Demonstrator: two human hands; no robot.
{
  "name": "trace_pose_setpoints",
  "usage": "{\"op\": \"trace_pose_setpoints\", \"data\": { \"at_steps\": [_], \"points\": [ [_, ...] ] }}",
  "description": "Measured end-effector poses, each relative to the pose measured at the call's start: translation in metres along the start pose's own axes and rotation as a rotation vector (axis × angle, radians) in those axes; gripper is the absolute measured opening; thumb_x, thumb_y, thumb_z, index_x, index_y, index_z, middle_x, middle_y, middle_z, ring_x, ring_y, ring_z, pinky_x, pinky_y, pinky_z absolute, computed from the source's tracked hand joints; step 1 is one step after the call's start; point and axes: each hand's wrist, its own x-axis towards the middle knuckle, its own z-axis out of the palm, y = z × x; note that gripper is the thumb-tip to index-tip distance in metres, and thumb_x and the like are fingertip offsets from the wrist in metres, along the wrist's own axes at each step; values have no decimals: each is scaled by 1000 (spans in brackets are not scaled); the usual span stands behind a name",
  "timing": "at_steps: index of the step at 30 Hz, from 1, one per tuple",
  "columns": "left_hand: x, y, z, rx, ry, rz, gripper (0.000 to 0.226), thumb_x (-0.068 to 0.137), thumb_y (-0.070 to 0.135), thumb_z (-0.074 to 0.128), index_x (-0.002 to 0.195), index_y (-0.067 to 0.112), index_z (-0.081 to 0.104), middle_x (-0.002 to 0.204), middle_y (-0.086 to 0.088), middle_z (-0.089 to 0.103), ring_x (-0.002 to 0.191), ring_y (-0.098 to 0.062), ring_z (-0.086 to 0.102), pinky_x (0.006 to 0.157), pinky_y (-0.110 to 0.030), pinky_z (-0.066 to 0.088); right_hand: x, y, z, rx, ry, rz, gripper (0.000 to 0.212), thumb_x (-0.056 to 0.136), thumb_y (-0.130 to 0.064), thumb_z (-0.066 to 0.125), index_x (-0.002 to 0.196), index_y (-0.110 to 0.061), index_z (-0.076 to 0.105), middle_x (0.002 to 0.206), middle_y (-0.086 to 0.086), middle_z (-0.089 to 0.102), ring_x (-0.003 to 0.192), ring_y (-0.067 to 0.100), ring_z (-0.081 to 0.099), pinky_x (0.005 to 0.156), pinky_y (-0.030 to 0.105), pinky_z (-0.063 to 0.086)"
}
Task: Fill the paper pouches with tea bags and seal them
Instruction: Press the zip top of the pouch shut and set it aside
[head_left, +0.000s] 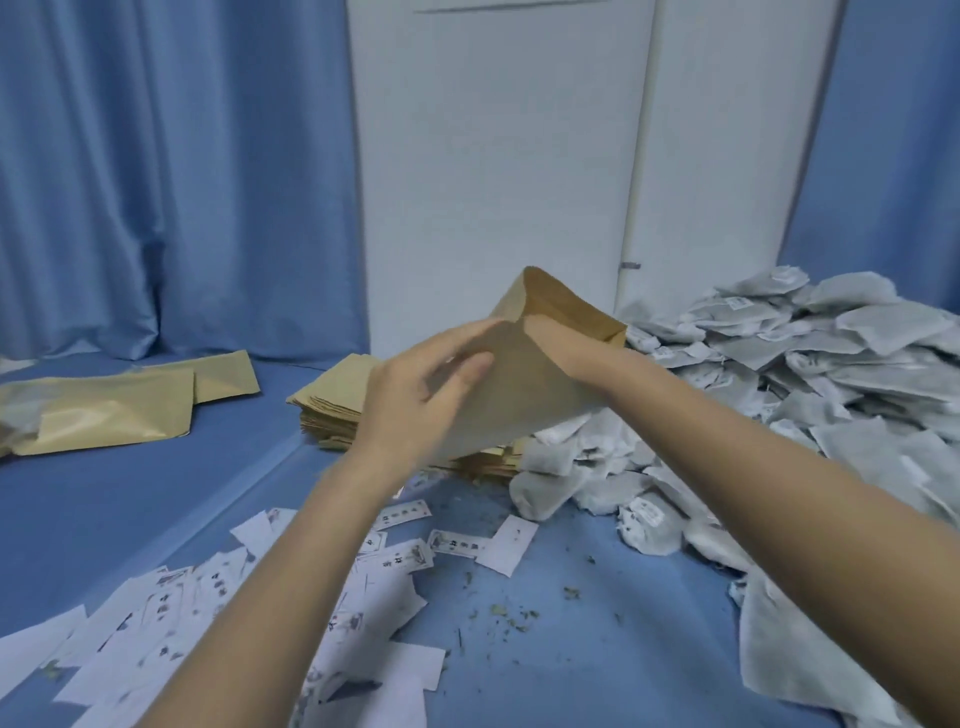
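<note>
Holding a brown paper pouch (519, 374) up w/ mouth open, left hand (415, 384) curls round its near face. Right hand (566, 348) is inside the mouth, fingers hidden, grip can't tell. Below pouch: loose paper slips (218, 587). Behind it: pouch stack (332, 405). Right of it: tea bag heap (810, 374).

right hand (563, 345) fingers hidden inside pouch (524, 379), label slips (410, 551) print unreadable
</note>
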Motion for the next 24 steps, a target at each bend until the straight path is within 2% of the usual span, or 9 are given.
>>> {"op": "trace_pose_setpoints", "data": {
  "at_steps": [4,7,9,11,13,15,16,18,24],
  "points": [
    [16,0,-1,-151,232,-148,25,90,17,62,92,42,65,93,17,71,92,-3,62,90,-29,49,-9,-6,-28,-11,-37,122,40,78,3,39,53,-23,24,54,-8,28,55,13,25,49,21,23],
    [28,8,1,-248,264,-150,25,91,14,60,90,38,65,85,25,70,86,1,63,84,-20,50,-14,-8,-56,-115,-75,127,38,72,5,40,40,-16,38,41,-6,36,45,7,28,43,17,21],
    [37,15,4,-318,279,-155,24,92,10,59,90,33,65,81,27,69,83,7,63,77,-11,48,-20,-9,-75,-121,-115,66,51,78,-3,47,45,-41,57,48,-23,53,50,-5,47,47,13,31],
    [44,21,7,-381,285,-175,23,92,8,57,90,30,65,79,27,69,80,10,63,72,-7,46,-31,-11,-93,-10,-47,8,42,87,-24,55,55,-50,60,58,-29,59,60,-13,53,58,10,37],
    [48,22,9,-429,297,-221,22,93,7,56,90,27,66,78,23,70,77,8,64,70,-9,47,-41,-2,-103,146,105,3,35,86,-56,50,64,-36,69,63,-19,63,60,-1,57,63,15,41],
    [49,22,10,-478,320,-300,20,92,9,58,85,24,68,75,17,71,75,2,64,75,-16,51,-52,11,-109,195,208,30,67,72,-75,47,59,-11,62,53,-9,46,51,11,40,54,24,31],
    [50,21,11,-499,324,-341,20,92,9,58,82,22,69,74,14,71,74,-2,64,78,-20,52,-58,17,-109,197,224,23,70,65,-76,51,56,-7,56,53,-2,36,51,10,31,52,25,24],
    [50,20,11,-533,295,-405,19,91,9,58,80,19,69,74,9,72,73,-7,64,79,-25,53,-67,27,-108,145,214,2,61,58,-72,65,62,-12,62,58,8,42,54,6,32,52,24,23],
    [39,14,21,-645,213,-534,13,92,8,55,89,7,68,74,2,73,63,-9,67,57,-18,53,-71,56,-101,-80,288,61,31,53,-67,67,61,-41,54,57,-13,46,58,0,44,55,12,32]
  ]
}}
